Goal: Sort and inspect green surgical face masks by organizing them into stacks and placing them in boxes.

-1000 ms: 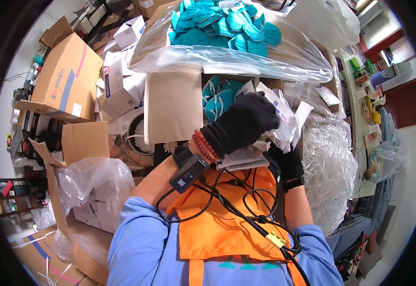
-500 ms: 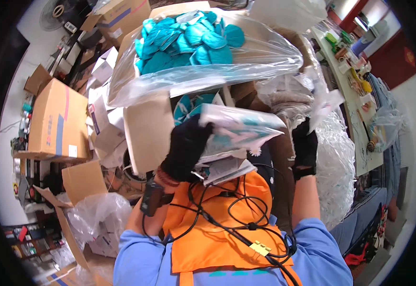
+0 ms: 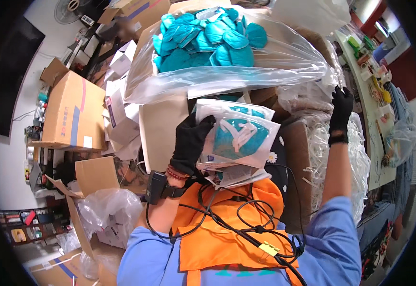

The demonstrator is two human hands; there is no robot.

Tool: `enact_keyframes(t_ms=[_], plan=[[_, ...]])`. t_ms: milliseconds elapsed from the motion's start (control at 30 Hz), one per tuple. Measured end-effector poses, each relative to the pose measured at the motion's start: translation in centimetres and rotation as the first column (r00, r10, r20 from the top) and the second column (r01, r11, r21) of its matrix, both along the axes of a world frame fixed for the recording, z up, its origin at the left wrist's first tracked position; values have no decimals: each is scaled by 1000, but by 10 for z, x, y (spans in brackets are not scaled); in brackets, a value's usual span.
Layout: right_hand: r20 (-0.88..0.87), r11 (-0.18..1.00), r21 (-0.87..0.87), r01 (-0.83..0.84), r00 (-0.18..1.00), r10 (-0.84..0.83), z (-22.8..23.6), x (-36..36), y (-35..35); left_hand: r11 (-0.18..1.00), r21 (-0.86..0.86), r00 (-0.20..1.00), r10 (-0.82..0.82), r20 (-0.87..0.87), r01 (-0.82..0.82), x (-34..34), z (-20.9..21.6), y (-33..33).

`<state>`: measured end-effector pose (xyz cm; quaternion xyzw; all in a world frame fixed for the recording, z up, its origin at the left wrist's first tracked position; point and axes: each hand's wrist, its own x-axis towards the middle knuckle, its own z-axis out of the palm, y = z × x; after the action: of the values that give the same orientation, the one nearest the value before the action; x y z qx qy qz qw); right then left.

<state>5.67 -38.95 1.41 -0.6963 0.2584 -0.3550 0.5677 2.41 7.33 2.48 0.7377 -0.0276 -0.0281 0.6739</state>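
My left hand (image 3: 192, 140), in a black glove, grips a small stack of clear plastic packets (image 3: 246, 155) in front of my chest. In the top packet lies a teal face-mask-like piece (image 3: 241, 136) with a white strap folded across it. My right hand (image 3: 342, 109), also gloved in black, is stretched out to the far right beside a crumpled clear plastic bag (image 3: 308, 95). Its fingertips are drawn together, and what they may pinch is too small to tell. Under the stack, more printed packets (image 3: 234, 175) rest near my orange apron (image 3: 231, 238).
A plastic-lined box of loose teal pieces (image 3: 208, 43) stands ahead. White strips (image 3: 341, 162) fill a bag at the right. Cardboard boxes (image 3: 74, 112) stand left, and a cluttered table (image 3: 367, 109) runs along the right. Black cables (image 3: 231, 224) loop over my apron.
My right hand has moved right and farther out, and the pale plastic piece beside it no longer shows there. The packets in my left hand have turned, their front now facing me.
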Motion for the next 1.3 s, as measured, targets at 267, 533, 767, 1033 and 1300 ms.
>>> enact_keyframes(t_ms=[267,533,767,1033,1300], plan=[[-309,449,-444,-775,603,735,70,-61,240,987,6,987,-159,9,159,-8,26,-13],[-436,167,-187,-968,234,869,71,-55,262,951,174,949,-281,140,256,-12,38,18],[-317,244,-257,-935,320,893,59,-59,258,971,114,946,-230,229,208,-20,27,7],[-318,405,-238,-883,465,826,52,-77,268,952,218,892,-284,352,216,-26,-5,17],[-171,395,152,-906,370,913,47,-70,266,945,7,945,-327,-19,327,-28,-1,23]])
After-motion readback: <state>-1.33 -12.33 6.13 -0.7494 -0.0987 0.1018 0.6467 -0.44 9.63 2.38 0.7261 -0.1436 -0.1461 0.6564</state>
